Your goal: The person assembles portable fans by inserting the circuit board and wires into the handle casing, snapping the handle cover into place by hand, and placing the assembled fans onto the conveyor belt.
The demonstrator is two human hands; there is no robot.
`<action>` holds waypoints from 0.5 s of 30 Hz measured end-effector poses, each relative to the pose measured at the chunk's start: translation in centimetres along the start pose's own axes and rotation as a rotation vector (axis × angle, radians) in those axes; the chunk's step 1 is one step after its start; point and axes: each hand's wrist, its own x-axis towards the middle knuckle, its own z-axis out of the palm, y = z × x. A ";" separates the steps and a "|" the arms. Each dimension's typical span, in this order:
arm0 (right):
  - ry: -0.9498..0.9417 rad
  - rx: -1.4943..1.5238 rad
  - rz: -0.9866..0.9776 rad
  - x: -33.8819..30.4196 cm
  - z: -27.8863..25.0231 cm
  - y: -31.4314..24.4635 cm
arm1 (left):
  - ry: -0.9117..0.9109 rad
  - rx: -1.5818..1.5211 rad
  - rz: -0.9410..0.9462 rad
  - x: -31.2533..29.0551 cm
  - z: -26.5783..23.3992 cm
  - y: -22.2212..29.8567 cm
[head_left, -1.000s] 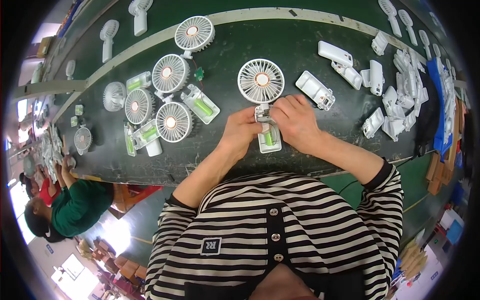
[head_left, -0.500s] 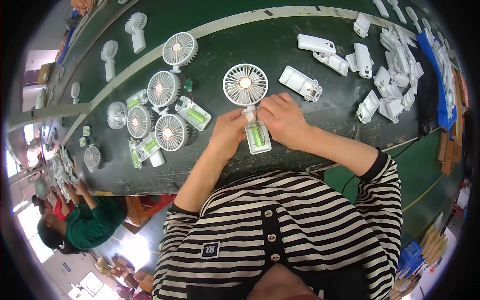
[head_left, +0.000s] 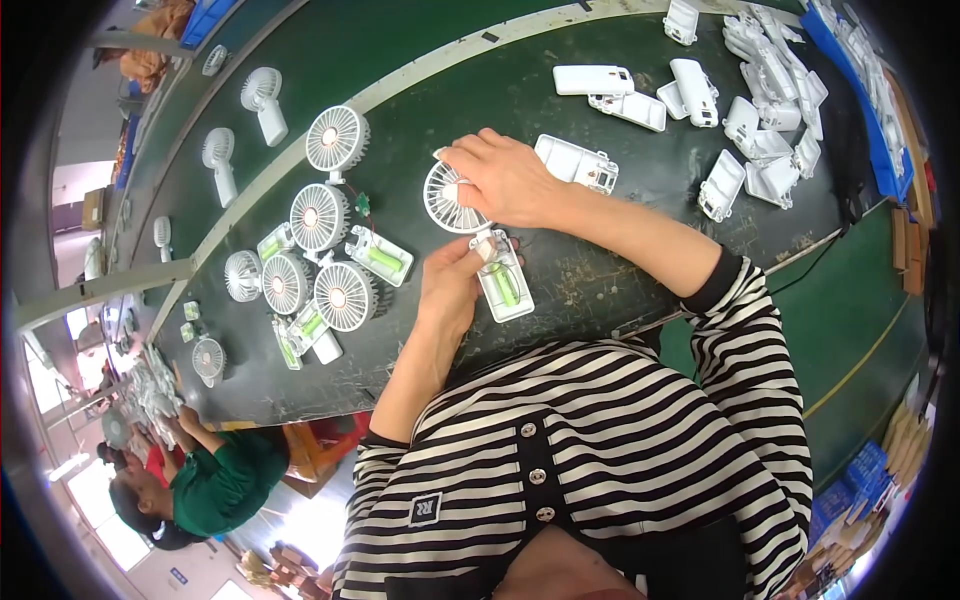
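Observation:
A white handheld fan lies before me on the dark bench, its round fan head [head_left: 437, 203] away from me and its open handle shell [head_left: 511, 305] toward me. Inside the shell a green battery cell [head_left: 505, 284] and thin wires show. My left hand [head_left: 448, 285] pinches the top of the shell near the neck, fingers closed. Across the fan head lies my right hand [head_left: 508, 178], its fingers curled over the cage and gripping it; the fingertips are partly hidden. An empty white handle shell [head_left: 560, 158] sits just beyond my right wrist.
Several fans with open handles [head_left: 345, 297] stand grouped on the left. White shell parts [head_left: 770, 140] are heaped at the right, beside a blue bin [head_left: 870, 130]. Finished-looking fans [head_left: 264, 100] lie past a pale strip. A person in green [head_left: 225, 480] works at far left.
My right hand has moved from the neck up onto the fan head and covers its centre. My left hand stays at the neck. The view has shifted slightly.

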 end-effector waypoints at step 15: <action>0.197 -0.122 -0.054 -0.8 0.0 -0.5 | 0.029 -0.027 -0.050 0.0 0.2 0.6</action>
